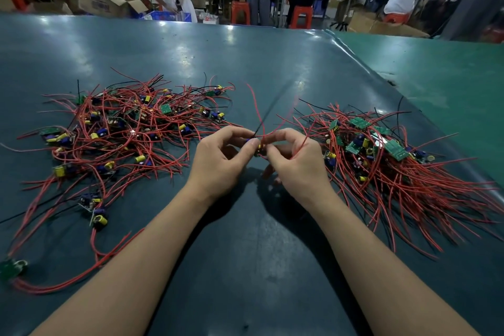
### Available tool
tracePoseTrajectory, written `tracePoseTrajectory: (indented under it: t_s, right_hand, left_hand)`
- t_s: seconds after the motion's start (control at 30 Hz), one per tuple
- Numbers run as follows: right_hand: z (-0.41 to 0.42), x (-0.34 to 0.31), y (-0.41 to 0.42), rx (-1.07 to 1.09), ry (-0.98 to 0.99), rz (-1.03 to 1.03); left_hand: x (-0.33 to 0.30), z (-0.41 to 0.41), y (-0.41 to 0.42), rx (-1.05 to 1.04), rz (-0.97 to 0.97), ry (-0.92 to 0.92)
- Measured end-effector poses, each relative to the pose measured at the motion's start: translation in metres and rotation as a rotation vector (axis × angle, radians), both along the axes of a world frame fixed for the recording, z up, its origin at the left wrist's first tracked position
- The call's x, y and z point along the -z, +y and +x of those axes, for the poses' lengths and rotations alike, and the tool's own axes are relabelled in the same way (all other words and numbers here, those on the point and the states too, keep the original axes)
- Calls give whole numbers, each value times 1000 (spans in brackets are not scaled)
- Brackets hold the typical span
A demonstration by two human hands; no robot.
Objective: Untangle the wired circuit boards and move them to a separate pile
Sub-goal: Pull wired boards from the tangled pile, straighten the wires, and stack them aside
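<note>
Left hand (222, 157) and right hand (296, 159) both pinch one wired circuit board (257, 146) between tangled pile (122, 128) and sorted pile (387, 155).

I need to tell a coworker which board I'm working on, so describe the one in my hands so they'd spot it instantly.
On the dark green table, look between the tangled left pile and the neater right pile. There the left hand and right hand pinch one small board. Unlike the rest, it is lifted off the table, red wires arching upward.
</note>
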State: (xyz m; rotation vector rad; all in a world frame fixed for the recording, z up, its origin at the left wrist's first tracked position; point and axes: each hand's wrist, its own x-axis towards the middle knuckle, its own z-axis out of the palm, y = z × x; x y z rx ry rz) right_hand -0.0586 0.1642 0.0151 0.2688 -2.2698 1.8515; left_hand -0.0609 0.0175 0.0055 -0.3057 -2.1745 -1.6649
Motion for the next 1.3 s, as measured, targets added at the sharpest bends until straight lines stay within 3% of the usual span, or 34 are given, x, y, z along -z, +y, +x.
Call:
tracePoseTrajectory:
  t_s: [0.13,0.27,0.47,0.57,0.67,0.83,0.97,1.17,1.3]
  right_hand:
    - [-1,0,-1,-97,-67,-97]
    - [-3,0,-2,-15,51,-32]
    - [1,-1,-3,-121,-30,-196]
    - [4,1,-3,-250,55,6]
    - [7,2,1,-329,94,237]
    - [1,-9,5,-199,-84,-209]
    - [1,-5,5,-226,-115,-254]
    - [-3,-5,9,-244,-314,-440]
    - [-5,-4,11,-292,-355,-407]
  left_hand:
    - [-3,2,-2,26,45,-30]
    - [-2,0,0,29,55,-51]
    - [-2,-13,-8,-123,472,-160]
    - [-2,-16,-10,-149,618,-176]
    - [-5,-16,-11,-160,603,-161]
    - [-14,-1,-2,137,525,-220]
    - [-11,7,4,288,371,-270]
    - [-6,8,0,447,394,-355]
    - [-10,11,-2,554,332,-367]
